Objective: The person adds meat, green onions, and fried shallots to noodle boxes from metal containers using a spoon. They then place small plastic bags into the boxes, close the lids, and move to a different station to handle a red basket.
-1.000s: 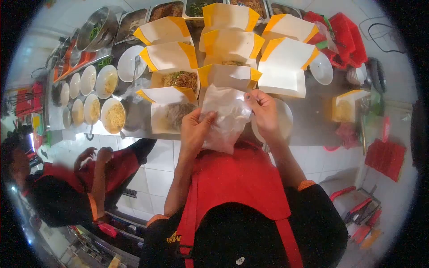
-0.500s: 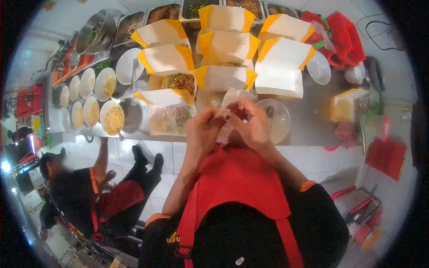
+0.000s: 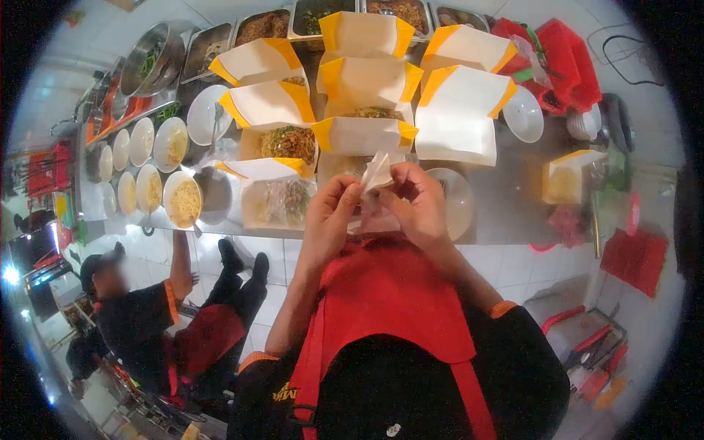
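In front of my apron, both hands pinch a thin, whitish, see-through plastic bag point(image 3: 377, 173) whose crumpled top stands up between them. My left hand point(image 3: 331, 211) grips its left side, thumb and fingers pressed together. On the other side, my right hand point(image 3: 419, 205) has its fingers curled in on the plastic. Just beyond is an open yellow-and-white box point(image 3: 364, 135), partly hidden by the bag. To the left, a box with a clear plastic-wrapped portion point(image 3: 286, 201) lies near the counter edge. A white plate point(image 3: 456, 202) sits by my right hand.
Several open boxes stand in rows; one holds noodles point(image 3: 287, 145). Bowls of noodles point(image 3: 186, 199) line the left, with metal food trays point(image 3: 262, 26) at the back. Red baskets point(image 3: 565, 62) stand at back right. A co-worker point(image 3: 139, 315) is at lower left, one arm reaching toward the counter.
My hands have moved slightly apart, and the bag's top now rises higher between them. The co-worker at lower left has shifted right, toward the counter.
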A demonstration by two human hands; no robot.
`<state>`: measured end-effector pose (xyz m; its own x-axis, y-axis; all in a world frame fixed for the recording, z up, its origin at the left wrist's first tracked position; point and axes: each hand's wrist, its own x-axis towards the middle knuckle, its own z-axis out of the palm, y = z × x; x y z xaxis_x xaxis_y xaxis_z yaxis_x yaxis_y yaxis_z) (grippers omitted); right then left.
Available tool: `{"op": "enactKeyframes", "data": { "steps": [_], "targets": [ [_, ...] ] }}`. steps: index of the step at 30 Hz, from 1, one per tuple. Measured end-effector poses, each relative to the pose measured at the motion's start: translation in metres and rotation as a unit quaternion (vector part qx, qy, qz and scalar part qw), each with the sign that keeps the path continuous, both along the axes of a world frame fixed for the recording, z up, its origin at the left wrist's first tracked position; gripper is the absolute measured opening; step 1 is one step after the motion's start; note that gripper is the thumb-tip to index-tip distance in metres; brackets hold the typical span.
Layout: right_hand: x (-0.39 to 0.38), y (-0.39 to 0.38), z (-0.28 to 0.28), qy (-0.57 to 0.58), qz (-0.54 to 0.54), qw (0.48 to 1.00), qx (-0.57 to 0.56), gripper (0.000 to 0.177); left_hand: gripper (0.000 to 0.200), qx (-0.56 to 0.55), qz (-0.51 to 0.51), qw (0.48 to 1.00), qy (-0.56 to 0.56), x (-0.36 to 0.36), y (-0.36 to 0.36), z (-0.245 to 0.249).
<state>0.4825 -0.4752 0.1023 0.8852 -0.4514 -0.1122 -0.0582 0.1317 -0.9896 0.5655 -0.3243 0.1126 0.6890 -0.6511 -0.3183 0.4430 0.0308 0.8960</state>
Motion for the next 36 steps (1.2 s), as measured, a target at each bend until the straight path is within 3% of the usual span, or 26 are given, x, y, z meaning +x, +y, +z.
{"op": "enactKeyframes", "data": {
  "steps": [7,16,28,36],
  "targets": [
    [0.000,-0.006,-0.002,0.019,-0.011,0.999,-0.037,0.023,0.020,-0.005,-0.003,1.000,0.002,0.000,-0.008,0.007],
    [-0.001,-0.009,0.003,0.006,0.001,0.999,0.032,0.016,0.019,-0.010,-0.017,1.000,0.020,0.002,-0.006,-0.002],
    [-0.001,-0.008,0.010,0.014,-0.006,0.998,-0.061,0.013,0.014,0.043,-0.022,0.998,-0.046,0.002,-0.015,0.010],
    [0.001,-0.008,0.015,0.018,-0.005,0.995,0.103,0.014,0.014,0.024,-0.016,1.000,-0.002,0.002,-0.013,0.008]
  ]
}}
